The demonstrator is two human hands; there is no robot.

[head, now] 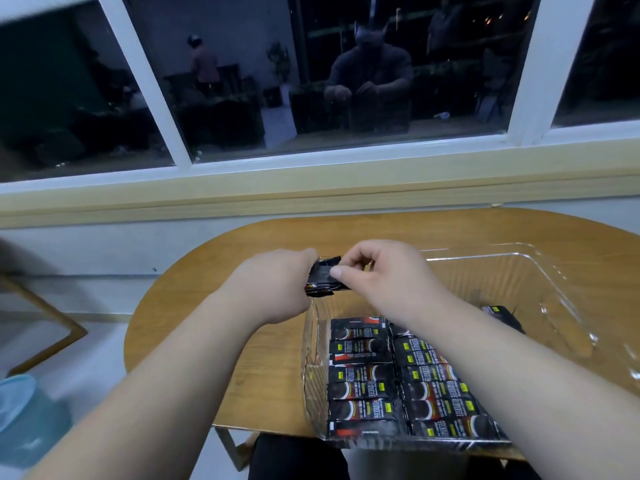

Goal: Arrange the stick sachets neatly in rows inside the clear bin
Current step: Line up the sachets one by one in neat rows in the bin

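Two rows of sachets (pixel 398 386) lie flat along the near end of the bin (pixel 519 268), which sits at the near right edge of the table (pixel 207 306), while left hand (pixel 273 285) and right hand (pixel 381 275) both pinch a small bunch (pixel 323 280) above the bin's far left corner.

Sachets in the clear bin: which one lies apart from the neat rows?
The lone sachet toward the right side of the bin, beyond the rows. It lies askew by itself; the others sit side by side in two rows.

Both hands (pixel 325 278) pinch black sachets (pixel 323 277) above clear bin (pixel 540 271).
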